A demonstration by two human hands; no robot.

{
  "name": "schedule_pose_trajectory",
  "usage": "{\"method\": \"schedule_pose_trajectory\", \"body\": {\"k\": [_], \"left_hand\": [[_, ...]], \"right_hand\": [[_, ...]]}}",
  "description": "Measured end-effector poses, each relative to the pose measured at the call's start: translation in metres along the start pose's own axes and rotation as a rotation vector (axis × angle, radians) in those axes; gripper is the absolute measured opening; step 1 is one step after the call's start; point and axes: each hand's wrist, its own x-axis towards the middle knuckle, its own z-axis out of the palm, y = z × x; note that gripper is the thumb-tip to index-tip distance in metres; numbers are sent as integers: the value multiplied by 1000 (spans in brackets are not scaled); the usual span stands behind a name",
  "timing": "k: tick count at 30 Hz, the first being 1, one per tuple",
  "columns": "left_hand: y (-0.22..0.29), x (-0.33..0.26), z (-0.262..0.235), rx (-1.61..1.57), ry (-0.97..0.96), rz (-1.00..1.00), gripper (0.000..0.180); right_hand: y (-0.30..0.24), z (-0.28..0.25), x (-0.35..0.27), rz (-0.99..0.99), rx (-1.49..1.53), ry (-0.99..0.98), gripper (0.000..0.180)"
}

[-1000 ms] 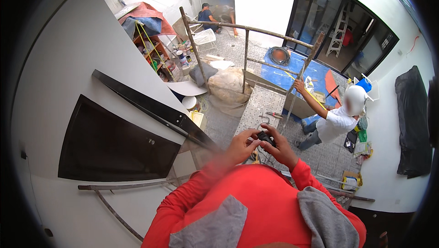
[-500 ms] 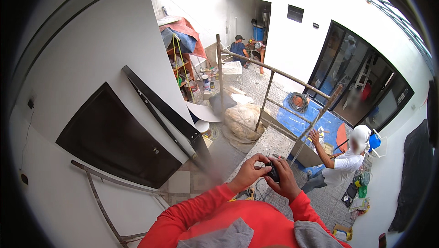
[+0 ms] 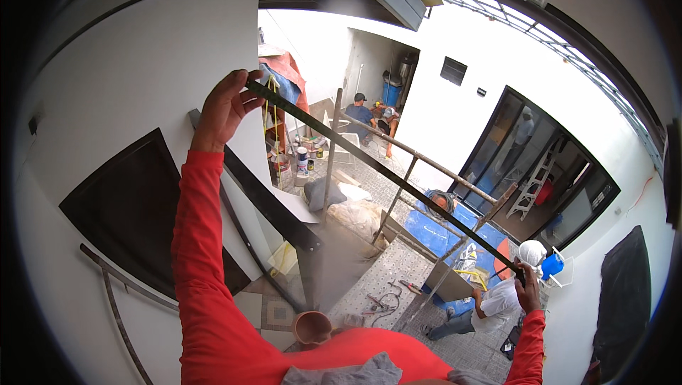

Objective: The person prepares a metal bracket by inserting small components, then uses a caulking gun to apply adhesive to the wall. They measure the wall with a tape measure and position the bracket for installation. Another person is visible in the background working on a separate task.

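Holding a long dark bar [image 3: 383, 172] stretched between 2 hands, the person works from high up beside a white wall [image 3: 128, 87]. The left hand [image 3: 226, 109] is raised at the bar's upper end, fingers curled round it with the thumb on top. The right hand [image 3: 528, 291] is low and far out, closed on the lower end. The hands are well apart, so the bar runs on a slant from upper left down to lower right, crossing in front of a scaffold rail [image 3: 398, 145].

To do this well, both grips should stay firm and the bar should be kept taut and straight, since a long thin piece sags or twists if 1 end slackens. The slant looks steep, so levelling it probably means lowering the left end or lifting the right rather than pulling on both.

A person in a white hard hat [image 3: 531, 251] crouches on the ground under the lower end, so a slip there could be dangerous; the right hand's hold matters most. A dark panel [image 3: 114, 214] sits in the wall to the left, and a clay pot [image 3: 311, 327] shows just above the red sleeves.
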Motion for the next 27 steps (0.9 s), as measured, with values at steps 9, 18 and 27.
{"method": "schedule_pose_trajectory", "body": {"k": [9,18,27], "left_hand": [[11,201,-98,-221,388,179,19],[-64,329,-4,-48,101,20,21],[-69,407,-29,127,0,261,18]], "right_hand": [[-133,-47,110,-207,-225,202,34],[-344,-78,226,-354,-511,439,29],[-414,-119,288,-430,-689,586,30]]}}
